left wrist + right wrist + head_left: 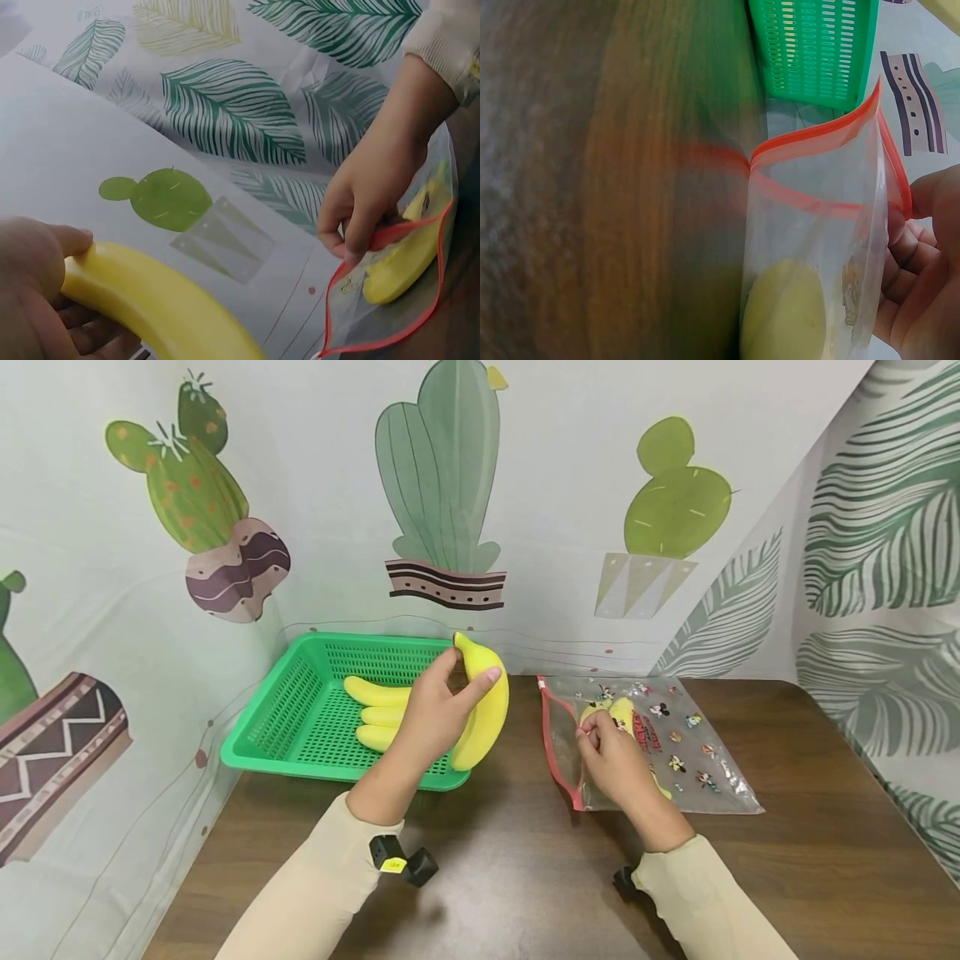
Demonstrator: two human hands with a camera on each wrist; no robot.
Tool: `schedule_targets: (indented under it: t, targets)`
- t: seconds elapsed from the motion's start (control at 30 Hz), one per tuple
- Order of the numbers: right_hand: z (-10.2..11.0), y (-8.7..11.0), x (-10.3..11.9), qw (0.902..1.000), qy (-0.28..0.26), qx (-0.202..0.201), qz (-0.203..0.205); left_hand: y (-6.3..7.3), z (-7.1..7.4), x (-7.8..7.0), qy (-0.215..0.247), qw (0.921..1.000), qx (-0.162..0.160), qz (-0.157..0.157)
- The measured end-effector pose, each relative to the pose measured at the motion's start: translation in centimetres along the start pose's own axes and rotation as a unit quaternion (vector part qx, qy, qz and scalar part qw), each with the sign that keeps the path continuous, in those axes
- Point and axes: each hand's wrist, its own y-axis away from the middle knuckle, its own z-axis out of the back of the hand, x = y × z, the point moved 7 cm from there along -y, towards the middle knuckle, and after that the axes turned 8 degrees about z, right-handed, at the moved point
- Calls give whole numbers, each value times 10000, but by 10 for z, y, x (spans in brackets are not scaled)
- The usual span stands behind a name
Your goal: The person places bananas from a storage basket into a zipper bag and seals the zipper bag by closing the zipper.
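The banana (483, 706) is up off the desk (510, 860), just past the near right corner of the green basket (277, 718), gripped round its middle by the left hand (435, 714) with thumb on one side and fingers curled over the other. It looks like a light, smooth, fairly stiff piece, probably a plastic model, so a mid-body grip should carry it well; the curved skin may slip if held only at a tip. Three more bananas (375, 714) lie in the basket. To the right, a clear zip bag (675, 752) with a red edge and cartoon prints lies flat on the desk with a second banana (401, 266) already inside. The right hand (615, 760) pinches the bag's red rim near the mouth and lifts it, so the opening gapes toward the basket. The bag film is thin and limp, so I judge it needs holding at the stiffer zip strip to stay open
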Motion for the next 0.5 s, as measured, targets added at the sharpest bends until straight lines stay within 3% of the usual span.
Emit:
schedule_targets:
  t: [0.5]
  targets:
    - [2,0,2,10000,-10,-8,70,9,-32,0,1282,9915,221,90]
